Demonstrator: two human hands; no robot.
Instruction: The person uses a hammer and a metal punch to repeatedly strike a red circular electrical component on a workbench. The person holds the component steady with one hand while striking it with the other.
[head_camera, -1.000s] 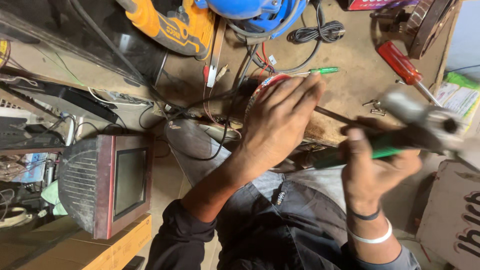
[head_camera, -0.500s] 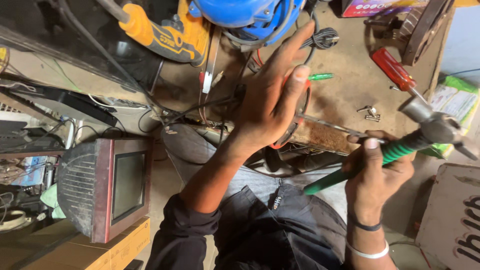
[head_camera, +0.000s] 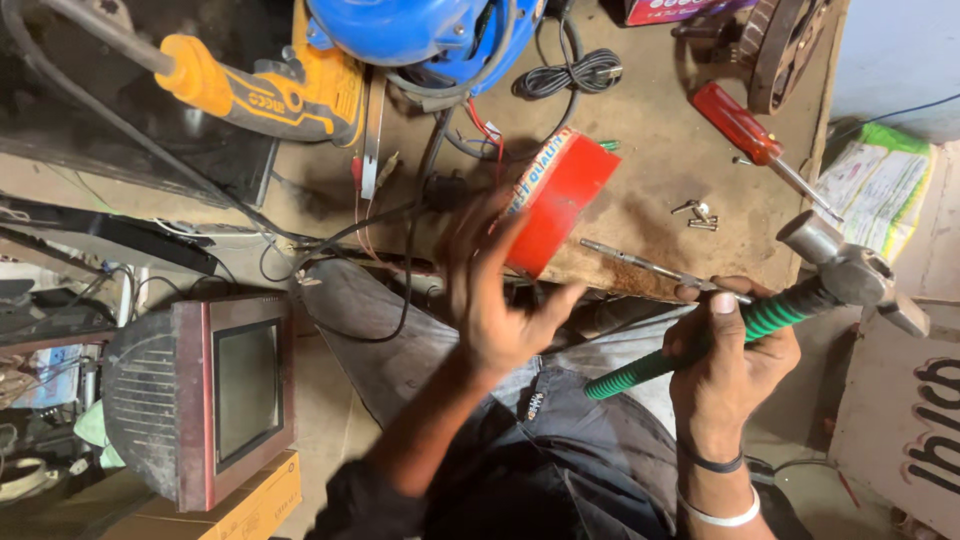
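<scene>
Two hands were busy over the workbench (head_camera: 650, 190). We judged the hammer (head_camera: 790, 300) could slip or strike the loose screws (head_camera: 697, 215) nearby. Our right hand (head_camera: 725, 365) was clenched around its green handle; our left hand (head_camera: 490, 290), blurred, fingers spread, hovered against the red box (head_camera: 560, 195), holding nothing.

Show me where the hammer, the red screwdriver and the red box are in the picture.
hammer (head_camera: 846, 270): head view, on the metal head, above the right hand's grip.
red screwdriver (head_camera: 735, 122): head view, on the red handle.
red box (head_camera: 562, 200): head view, on the red top face.
</scene>
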